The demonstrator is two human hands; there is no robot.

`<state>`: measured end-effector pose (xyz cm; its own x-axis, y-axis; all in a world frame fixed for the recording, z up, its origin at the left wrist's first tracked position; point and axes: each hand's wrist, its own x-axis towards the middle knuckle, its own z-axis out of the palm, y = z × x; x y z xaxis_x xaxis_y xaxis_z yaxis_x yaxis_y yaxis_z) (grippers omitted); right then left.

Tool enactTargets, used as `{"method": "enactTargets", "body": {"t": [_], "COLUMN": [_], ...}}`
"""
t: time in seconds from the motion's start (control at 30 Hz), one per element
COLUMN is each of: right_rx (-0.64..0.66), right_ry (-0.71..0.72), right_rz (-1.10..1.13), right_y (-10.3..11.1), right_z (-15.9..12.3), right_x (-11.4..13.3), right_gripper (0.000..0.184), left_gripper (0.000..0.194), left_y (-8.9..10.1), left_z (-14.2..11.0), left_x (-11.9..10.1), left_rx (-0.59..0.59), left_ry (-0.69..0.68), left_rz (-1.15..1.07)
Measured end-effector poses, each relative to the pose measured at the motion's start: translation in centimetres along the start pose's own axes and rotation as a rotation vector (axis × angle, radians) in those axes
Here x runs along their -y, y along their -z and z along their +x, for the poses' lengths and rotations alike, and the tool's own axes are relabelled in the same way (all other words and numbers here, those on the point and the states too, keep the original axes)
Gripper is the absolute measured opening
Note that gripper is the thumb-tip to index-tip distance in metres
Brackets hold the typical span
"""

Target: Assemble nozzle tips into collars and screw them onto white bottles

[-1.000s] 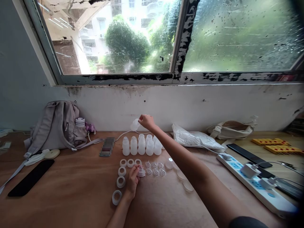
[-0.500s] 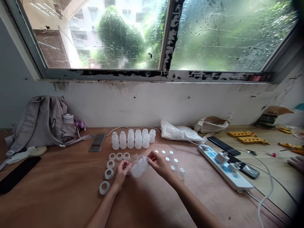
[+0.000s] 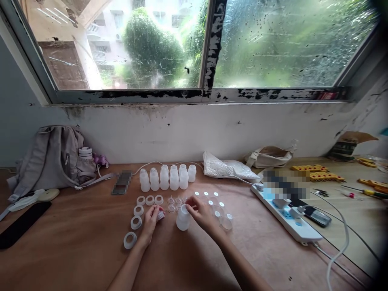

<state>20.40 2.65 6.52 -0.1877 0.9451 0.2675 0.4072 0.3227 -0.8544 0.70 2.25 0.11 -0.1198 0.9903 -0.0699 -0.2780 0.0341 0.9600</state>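
Note:
A small white plastic bottle (image 3: 183, 220) stands upright on the wooden table (image 3: 75, 250), and my right hand (image 3: 201, 214) curls round its top. My left hand (image 3: 150, 220) is closed on a small white part (image 3: 160, 214) just left of the bottle. Behind them stands a cluster of several white bottles (image 3: 166, 178). White rings (image 3: 137, 212) lie in a curved line at the left. Small clear nipples (image 3: 175, 202) and clear caps (image 3: 221, 212) lie at the right of my hands.
A grey backpack (image 3: 51, 159) leans on the wall at the left, with a black phone (image 3: 21, 224) in front. A white power strip (image 3: 287, 220) with plugs and cables lies at the right, behind it a white bag (image 3: 230, 169), a cloth pouch (image 3: 269, 157) and yellow parts (image 3: 315, 173).
My right hand came back from the far bottles with one bottle, held it tilted between both hands, and now it stands upright on the table. The camera turned a little right.

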Motion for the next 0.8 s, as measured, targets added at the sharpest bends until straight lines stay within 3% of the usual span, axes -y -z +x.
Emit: {"method": "enactTargets", "body": {"t": [0.17,0.3,0.4,0.5,0.7,0.8], "right_rx": [0.209,0.354,0.295,0.23,0.147,0.071], "right_ry": [0.014,0.016,-0.004,-0.002,0.031,0.077], "right_rz": [0.173,0.134,0.137,0.197,0.048,-0.04], "right_y": [0.3,-0.5,-1.9,-2.8,-2.3,-2.2], "right_z": [-0.6,-1.4,-1.7,-1.7,-1.7,-1.8], "right_x": [-0.3,-1.3,-2.5,-3.1,-2.9,-3.2], "right_gripper": [0.034,0.061,0.051,0.043,0.036,0.035], "left_gripper": [0.03,0.026,0.023,0.024,0.025,0.027], "left_y": [-0.2,-0.1,-0.4,-1.3,-3.6,-4.2], "left_z": [0.0,-0.1,-0.1,0.1,1.0,1.0], "left_x": [-0.1,0.0,0.0,0.0,0.3,0.8], "left_rx": [-0.014,-0.021,-0.086,-0.133,-0.126,-0.112], "left_ry": [-0.003,-0.058,-0.086,-0.036,0.158,0.225], "left_rz": [-0.032,0.005,-0.005,-0.162,-0.579,-0.658]}}
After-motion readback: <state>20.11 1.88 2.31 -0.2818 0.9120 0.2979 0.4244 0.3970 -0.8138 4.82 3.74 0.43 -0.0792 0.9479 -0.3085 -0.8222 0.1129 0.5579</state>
